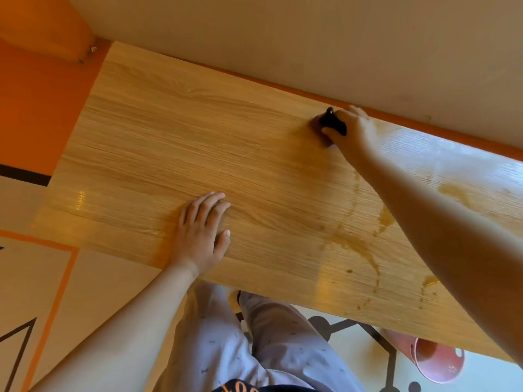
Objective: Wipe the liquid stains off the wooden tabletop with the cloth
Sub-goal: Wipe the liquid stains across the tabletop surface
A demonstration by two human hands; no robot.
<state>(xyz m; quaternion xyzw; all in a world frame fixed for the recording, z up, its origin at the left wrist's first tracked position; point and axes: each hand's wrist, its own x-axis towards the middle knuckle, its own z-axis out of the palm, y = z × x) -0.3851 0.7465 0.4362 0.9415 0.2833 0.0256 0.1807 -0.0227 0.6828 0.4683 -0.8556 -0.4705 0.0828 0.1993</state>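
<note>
While the left hand (201, 234) lies flat on the grained pale wooden tabletop (169, 142), the right hand (349, 128) grasps a crumpled dark cloth (329, 121) beyond amber liquid stains (359, 244).

The left hand (202, 236) is laid flat at the tabletop's (169, 131) near edge; the right hand (351, 128) is clenched round the cloth (331, 123) at its far edge.
</note>
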